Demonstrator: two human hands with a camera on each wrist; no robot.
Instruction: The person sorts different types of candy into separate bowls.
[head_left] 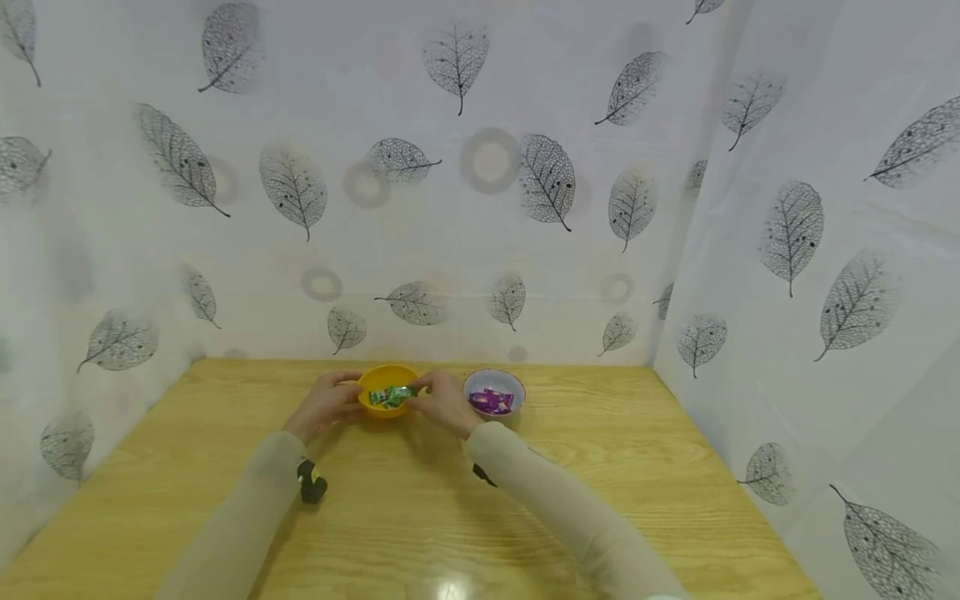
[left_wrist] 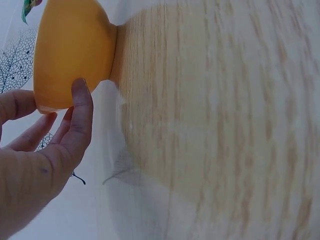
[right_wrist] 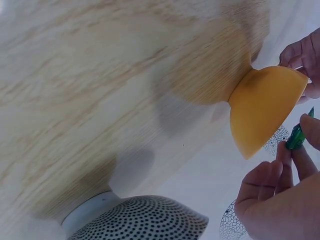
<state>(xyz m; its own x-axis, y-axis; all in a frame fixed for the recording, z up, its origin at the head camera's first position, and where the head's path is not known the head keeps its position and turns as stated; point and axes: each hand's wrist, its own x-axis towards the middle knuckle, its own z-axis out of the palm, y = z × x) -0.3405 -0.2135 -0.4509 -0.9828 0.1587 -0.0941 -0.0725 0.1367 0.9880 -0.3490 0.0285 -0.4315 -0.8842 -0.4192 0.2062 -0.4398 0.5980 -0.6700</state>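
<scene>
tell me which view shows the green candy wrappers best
The head view: the green wrappers lie in the yellow bowl, seen from above. The right wrist view shows one wrapper pinched by the right hand. The left wrist view catches only a corner.

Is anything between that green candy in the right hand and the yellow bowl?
Nothing visible. The right hand pinches the green candy right over the yellow bowl, whose mouth is open. The left hand touches the bowl's outer side only.
</scene>
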